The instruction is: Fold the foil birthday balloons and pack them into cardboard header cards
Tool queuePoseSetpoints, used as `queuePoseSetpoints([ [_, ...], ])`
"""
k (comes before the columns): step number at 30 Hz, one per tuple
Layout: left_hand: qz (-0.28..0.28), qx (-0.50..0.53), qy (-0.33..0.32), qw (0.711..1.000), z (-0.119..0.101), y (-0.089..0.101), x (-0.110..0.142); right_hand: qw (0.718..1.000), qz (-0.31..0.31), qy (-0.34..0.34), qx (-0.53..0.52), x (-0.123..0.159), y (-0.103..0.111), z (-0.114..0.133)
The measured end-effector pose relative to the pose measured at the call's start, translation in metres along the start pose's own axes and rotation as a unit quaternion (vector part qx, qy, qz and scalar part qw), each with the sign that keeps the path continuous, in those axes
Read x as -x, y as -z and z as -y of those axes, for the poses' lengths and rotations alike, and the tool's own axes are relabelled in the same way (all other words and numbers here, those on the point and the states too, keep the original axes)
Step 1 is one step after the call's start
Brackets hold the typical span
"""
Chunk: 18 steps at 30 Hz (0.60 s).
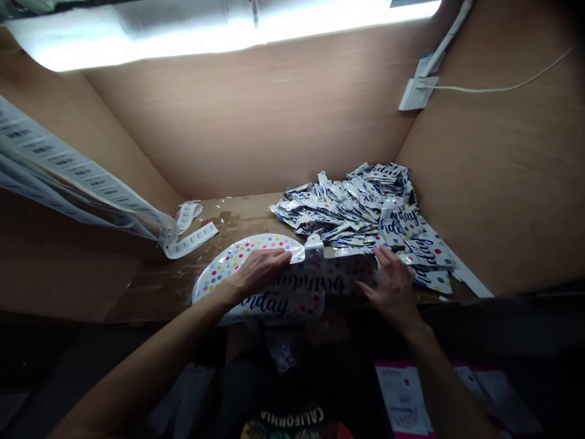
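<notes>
Near the front edge of the cardboard-covered table, my left hand [262, 268] is closed, pinching the upper edge of a partly folded foil balloon [338, 281] beside its white tab [314, 244]. The balloon bears dark script lettering. At its right end my right hand [393, 283] grips it, thumb on the near side and fingers over the top edge. Beneath, and to the left, lies a flat white balloon [219, 271] with coloured dots, partly hidden by my left hand and forearm. A heap of folded balloons [342, 210] rests just behind my hands.
Strips of barcode labels [91, 177] hang from the left, their ends [194, 241] lying on the table [237, 213]. Board walls enclose the back and sides. A lit tube lamp [183, 36] spans the top. White socket [418, 92] with cable at right. Printed packets [404, 399] lie below.
</notes>
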<state>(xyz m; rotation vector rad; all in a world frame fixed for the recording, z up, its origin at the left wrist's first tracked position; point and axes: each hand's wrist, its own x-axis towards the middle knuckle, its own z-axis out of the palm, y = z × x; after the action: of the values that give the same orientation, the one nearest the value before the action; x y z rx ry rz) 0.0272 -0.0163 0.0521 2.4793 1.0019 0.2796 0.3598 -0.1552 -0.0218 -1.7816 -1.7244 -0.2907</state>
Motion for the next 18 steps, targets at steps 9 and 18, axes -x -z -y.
queuePoseSetpoints([
  [9, -0.014, -0.082, -0.148, 0.985, 0.038, -0.073, 0.109, 0.926, 0.219, 0.268, -0.151, 0.031, -0.035, 0.028],
  [18, 0.036, -0.099, 0.193, 0.976, 0.081, -0.069, 0.041, 0.980, 0.196, -0.039, -0.004, 0.039, -0.085, 0.025],
])
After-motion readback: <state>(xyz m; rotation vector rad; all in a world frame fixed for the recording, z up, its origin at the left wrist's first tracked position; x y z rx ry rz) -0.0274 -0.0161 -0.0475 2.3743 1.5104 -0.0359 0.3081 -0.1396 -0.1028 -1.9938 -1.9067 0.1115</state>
